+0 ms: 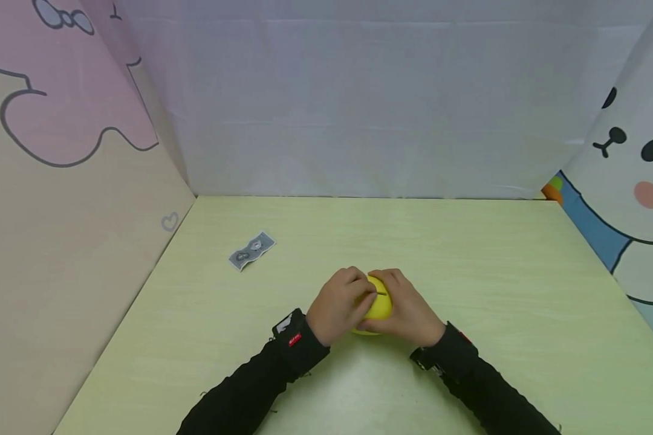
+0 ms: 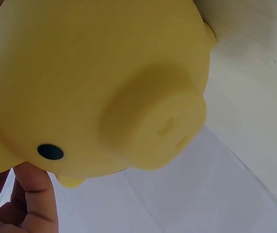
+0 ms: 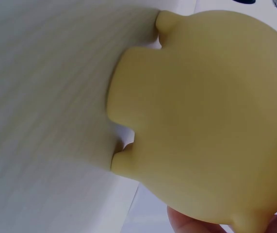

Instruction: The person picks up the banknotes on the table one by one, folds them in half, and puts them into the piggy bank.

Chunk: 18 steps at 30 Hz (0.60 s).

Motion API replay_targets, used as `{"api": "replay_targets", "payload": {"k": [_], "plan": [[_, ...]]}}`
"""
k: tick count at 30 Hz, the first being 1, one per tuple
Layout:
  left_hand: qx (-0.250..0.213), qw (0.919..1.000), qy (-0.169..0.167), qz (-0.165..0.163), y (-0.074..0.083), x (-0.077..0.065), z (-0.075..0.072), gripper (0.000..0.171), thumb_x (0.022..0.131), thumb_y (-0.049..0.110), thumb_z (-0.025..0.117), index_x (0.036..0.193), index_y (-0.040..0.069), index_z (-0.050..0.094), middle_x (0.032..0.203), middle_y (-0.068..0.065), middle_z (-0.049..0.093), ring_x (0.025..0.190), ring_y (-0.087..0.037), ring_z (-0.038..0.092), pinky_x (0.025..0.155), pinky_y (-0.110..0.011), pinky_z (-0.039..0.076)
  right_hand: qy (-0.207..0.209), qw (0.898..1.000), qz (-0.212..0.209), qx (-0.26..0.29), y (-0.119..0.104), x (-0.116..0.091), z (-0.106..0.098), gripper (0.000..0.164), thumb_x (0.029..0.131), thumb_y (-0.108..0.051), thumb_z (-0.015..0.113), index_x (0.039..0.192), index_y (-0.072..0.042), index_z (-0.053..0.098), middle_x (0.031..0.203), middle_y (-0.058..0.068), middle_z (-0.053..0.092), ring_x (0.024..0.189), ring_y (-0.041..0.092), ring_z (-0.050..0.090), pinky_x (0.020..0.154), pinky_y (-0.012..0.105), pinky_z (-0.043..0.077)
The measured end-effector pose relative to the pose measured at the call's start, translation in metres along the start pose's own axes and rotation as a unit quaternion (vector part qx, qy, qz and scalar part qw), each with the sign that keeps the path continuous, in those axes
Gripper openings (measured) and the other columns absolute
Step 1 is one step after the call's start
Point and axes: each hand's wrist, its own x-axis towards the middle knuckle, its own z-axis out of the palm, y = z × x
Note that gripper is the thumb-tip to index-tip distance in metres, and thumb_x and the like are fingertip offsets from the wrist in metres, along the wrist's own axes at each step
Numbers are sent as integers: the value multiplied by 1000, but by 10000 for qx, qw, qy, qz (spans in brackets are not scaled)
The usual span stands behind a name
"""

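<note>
A round yellow piggy bank (image 1: 381, 309) stands on the table between both hands, a dark slot on its top. Its snout (image 2: 170, 131) and one black eye (image 2: 50, 152) appear in the left wrist view; stubby feet rest on the tabletop in the right wrist view. My right hand (image 1: 408, 311) grips its side, thumb near me and fingers round the far side. Bent over the top, the left hand (image 1: 341, 305) has its thumb and fingertips close to the slot. Whether they pinch anything there is hidden.
A small grey printed paper note (image 1: 252, 251) lies slightly creased on the pale table (image 1: 500, 260), to the left and farther back. A white sheet (image 1: 370, 109) hangs behind the table's far edge, with cartoon-printed panels on both sides.
</note>
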Motion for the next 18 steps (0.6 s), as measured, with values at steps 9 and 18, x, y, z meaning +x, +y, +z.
{"api": "replay_targets", "payload": {"k": [9,18], "plan": [[38,10000,52,35,1,-2,2,5,86,10,76,89,8,72,91,-4,63,83,-17,59,75,-24,53,45,10000,-67,-32,0,1,0,81,69,-31,90,134,-6,48,123,12,50,106,20,50,78,29,54],[176,9998,36,84,2,-2,0,4,86,11,75,87,7,75,91,-5,63,82,-17,58,74,-23,52,5,10000,-3,-25,0,0,0,82,69,-32,90,134,-5,48,124,13,50,104,21,51,79,29,53]]}}
